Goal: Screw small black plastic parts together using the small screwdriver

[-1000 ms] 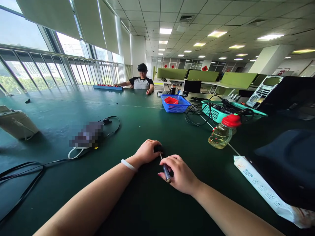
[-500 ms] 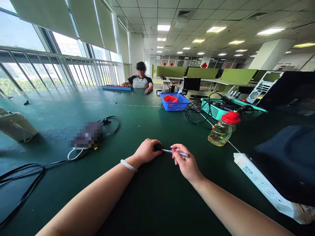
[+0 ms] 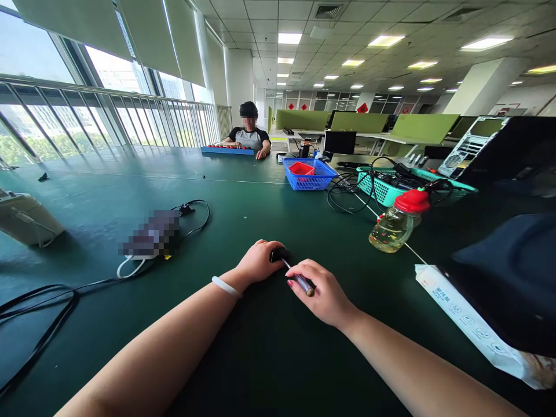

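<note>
While left hand [image 3: 259, 262] grip clamps a small black part [image 3: 278, 253], right hand [image 3: 321, 294] pinches screwdriver [image 3: 297, 279], open green table [image 3: 269, 359] around

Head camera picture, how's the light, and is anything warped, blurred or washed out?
Head view: even ceiling-panel light, with bright, washed-out windows on the left. Wide-angle lens bends the window rails and stretches the forearms at the bottom edge. A pixelated patch hides something on the green table. Left hand, right hand and small screwdriver are sharp.
</note>
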The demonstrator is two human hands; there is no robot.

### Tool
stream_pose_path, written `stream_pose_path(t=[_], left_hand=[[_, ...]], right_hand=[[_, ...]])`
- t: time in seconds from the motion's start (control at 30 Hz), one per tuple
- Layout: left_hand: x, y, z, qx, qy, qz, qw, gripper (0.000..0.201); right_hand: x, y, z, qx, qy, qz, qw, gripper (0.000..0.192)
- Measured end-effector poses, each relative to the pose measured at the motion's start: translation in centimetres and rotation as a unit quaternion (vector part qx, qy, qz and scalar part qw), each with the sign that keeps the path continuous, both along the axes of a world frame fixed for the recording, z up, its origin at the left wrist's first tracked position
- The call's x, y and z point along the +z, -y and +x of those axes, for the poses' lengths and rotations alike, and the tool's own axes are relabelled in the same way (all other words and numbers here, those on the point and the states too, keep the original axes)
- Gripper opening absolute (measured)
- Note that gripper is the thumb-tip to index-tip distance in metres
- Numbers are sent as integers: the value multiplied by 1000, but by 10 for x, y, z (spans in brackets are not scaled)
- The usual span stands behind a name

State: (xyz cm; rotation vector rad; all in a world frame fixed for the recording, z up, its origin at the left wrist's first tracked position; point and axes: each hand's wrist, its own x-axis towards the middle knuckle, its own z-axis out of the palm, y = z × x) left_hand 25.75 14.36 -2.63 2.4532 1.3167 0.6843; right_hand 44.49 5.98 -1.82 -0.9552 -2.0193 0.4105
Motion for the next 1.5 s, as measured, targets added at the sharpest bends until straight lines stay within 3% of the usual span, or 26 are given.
stream_pose_path(t=[0.27,0.47,0.7,1.13,1.5], left_hand=[[1,2,-1,5,-5,1,1000,35],[3,3,0,3,-2,-2,1000,32],[1,1,-1,-2,-5,0,1000,32],[1,2,0,-3,3,1,1000,39],[2,3,0,10,-5,-8,1000,44]], right_hand=[[-5,1,-1,2,84,9,996,14],[-3,-1,1,-59,21,30,998,11],[-6,-9,4,-96,-63,-1,993,10],[0,-4,3,-98,-8,73,992,16],[0,-8,5,-115,-15,87,989,16]])
